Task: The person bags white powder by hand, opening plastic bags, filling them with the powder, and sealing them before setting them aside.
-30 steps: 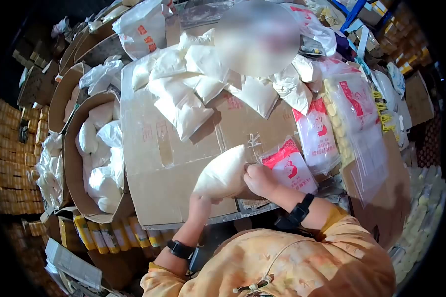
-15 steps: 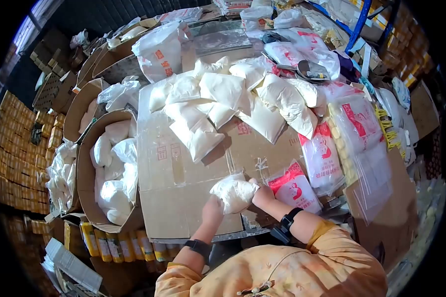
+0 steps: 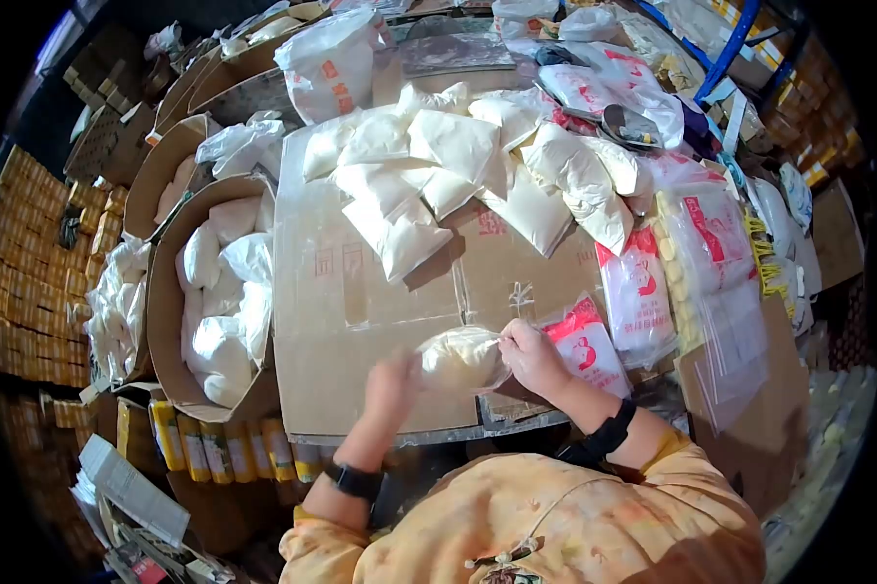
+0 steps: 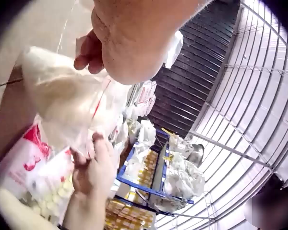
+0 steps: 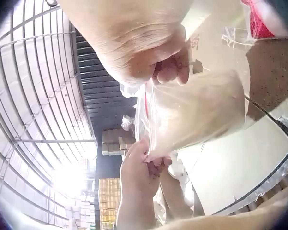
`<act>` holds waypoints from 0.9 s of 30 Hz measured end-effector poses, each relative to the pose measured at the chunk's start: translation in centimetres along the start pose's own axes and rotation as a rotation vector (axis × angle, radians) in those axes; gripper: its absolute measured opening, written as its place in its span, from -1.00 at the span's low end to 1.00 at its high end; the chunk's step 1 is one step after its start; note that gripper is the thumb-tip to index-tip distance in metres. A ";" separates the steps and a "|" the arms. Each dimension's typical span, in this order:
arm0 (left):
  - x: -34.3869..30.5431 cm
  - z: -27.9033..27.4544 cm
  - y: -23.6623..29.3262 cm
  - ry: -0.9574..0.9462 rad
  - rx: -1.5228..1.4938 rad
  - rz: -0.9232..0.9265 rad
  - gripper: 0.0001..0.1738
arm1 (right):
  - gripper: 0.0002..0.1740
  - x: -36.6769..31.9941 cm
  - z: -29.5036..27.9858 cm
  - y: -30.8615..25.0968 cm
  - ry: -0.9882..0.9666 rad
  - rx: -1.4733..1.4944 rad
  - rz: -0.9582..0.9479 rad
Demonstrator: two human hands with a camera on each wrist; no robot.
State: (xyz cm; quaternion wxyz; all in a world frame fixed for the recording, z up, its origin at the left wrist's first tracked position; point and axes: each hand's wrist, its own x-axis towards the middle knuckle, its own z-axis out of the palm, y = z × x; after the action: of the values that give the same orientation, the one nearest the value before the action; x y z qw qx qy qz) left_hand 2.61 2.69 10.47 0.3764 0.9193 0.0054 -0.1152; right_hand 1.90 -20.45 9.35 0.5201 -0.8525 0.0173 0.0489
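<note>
A clear zip-lock bag [image 3: 461, 358] filled with cream-white powder is held out between my two hands over the near edge of the cardboard-covered table. Its red seal line shows at the top in both wrist views. My right hand [image 3: 536, 358] pinches one top corner of the bag; in the left wrist view its thumb and fingers grip the clear plastic. At the opposite corner is my left hand [image 3: 390, 387], blurred in the head view. The right wrist view shows the left hand [image 5: 140, 175] pinching the bag's edge, fingers curled under.
Several filled powder bags [image 3: 453, 146] lie piled at the back of the cardboard [image 3: 380, 341]. Packs of empty bags with red print [image 3: 638, 292] lie to the right. On the left stands a cardboard box [image 3: 166, 360] of white bags. A metal scoop [image 3: 631, 127] rests behind.
The bag first stood puffed up, then sank lower and crumpled; now it is stretched flatter between both hands. My left hand has moved outward, and the head view has shifted.
</note>
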 end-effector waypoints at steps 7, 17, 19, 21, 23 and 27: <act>0.8 1.1 1.1 0.192 0.321 0.386 -0.81 | -0.79 0.3 -0.3 0.0 0.031 -0.288 -0.325; -1.8 3.9 -0.3 -0.326 0.674 0.645 -0.68 | -0.84 0.2 1.3 -1.0 -0.770 -0.913 -0.497; -0.9 1.9 2.3 -0.441 0.796 0.615 -0.82 | -0.86 0.2 1.1 -2.8 -0.862 -0.921 -0.475; -0.2 1.1 3.7 -0.538 0.874 0.487 -0.86 | -0.85 0.2 -0.3 -4.9 -0.874 -0.922 -0.451; -0.5 -1.1 4.0 -0.374 0.887 0.689 -0.90 | -0.86 0.4 -2.1 -4.5 -0.732 -0.889 -0.538; 0.0 -1.6 3.1 -0.144 0.760 0.915 -0.94 | -0.90 1.2 -4.1 -3.4 -0.432 -0.892 -0.643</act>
State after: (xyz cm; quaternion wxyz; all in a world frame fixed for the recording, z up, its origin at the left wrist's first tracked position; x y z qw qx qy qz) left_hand 3.26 1.58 13.71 0.0318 0.8884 -0.4579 0.0026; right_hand 3.60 -22.53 14.07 0.0918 -0.9220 -0.3707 0.0636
